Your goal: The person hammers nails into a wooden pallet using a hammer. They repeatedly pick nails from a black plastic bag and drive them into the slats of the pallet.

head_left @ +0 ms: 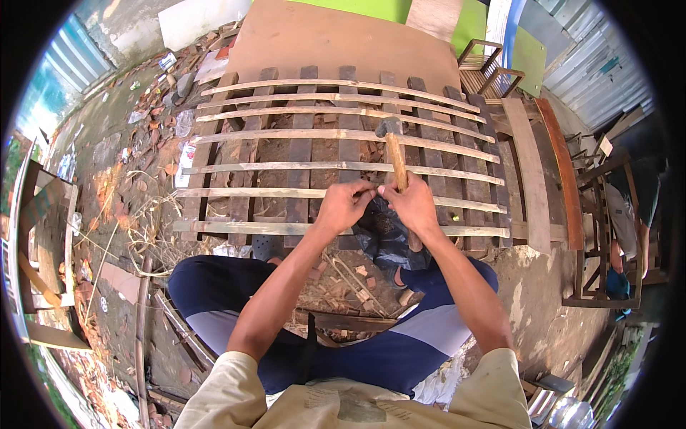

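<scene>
My right hand (410,203) is closed around the wooden handle of a hammer (396,159), whose metal head points away from me. Thumb and fingers pinched, my left hand (346,204) almost meets the right one; whatever it may hold is too small to make out. Just below both hands lies a black plastic bag (382,232), open at the top, with small dark contents I cannot identify. Under and beyond the hands, several pale bamboo strips (286,135) run crosswise over dark wooden planks (299,154).
A large brown board (343,43) lies behind the planks. Loose boards (527,171) and a wooden frame (607,229) are at the right, where another person (632,207) is partly visible. Wooden furniture (43,250) stands at the left. Debris litters the ground.
</scene>
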A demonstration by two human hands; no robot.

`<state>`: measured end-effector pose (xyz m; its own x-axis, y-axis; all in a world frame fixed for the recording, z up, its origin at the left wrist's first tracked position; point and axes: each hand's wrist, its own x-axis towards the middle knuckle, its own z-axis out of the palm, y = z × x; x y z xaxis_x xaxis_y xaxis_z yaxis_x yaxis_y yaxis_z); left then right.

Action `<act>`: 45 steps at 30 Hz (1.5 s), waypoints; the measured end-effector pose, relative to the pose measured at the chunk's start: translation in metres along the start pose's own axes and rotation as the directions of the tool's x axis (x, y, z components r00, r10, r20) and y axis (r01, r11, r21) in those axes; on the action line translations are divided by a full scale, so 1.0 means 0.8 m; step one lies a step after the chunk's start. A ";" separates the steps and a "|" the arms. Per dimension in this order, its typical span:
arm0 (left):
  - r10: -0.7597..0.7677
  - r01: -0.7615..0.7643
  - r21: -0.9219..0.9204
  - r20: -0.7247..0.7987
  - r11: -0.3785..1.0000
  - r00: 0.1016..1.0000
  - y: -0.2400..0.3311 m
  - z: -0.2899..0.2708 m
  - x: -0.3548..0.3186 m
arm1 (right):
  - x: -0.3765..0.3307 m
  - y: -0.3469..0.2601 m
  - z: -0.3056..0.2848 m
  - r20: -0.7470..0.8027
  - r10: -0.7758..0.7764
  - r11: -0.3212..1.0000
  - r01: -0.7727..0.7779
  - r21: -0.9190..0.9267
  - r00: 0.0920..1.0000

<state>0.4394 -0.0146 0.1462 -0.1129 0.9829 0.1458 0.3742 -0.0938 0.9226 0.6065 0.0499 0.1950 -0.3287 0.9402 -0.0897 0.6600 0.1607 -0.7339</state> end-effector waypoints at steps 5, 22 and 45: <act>-0.125 0.078 -0.158 -0.314 0.984 0.941 -0.092 -0.051 0.077 | 0.099 -0.016 0.026 0.018 -0.076 0.986 0.078 -0.146 0.997; 0.043 0.047 0.267 -0.321 0.962 0.946 -0.298 -0.183 0.260 | 0.357 -0.018 0.228 0.084 -0.194 0.962 0.206 -0.177 0.977; -0.055 0.101 0.246 -0.189 0.964 0.980 -0.286 -0.184 0.268 | 0.353 -0.014 0.205 0.128 -0.187 0.975 0.200 -0.096 0.974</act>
<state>0.1936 0.1944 0.0188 -0.3052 0.9387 0.1602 0.5759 0.0480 0.8161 0.3955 0.2645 0.0675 -0.5303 0.8470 -0.0365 0.6427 0.3736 -0.6689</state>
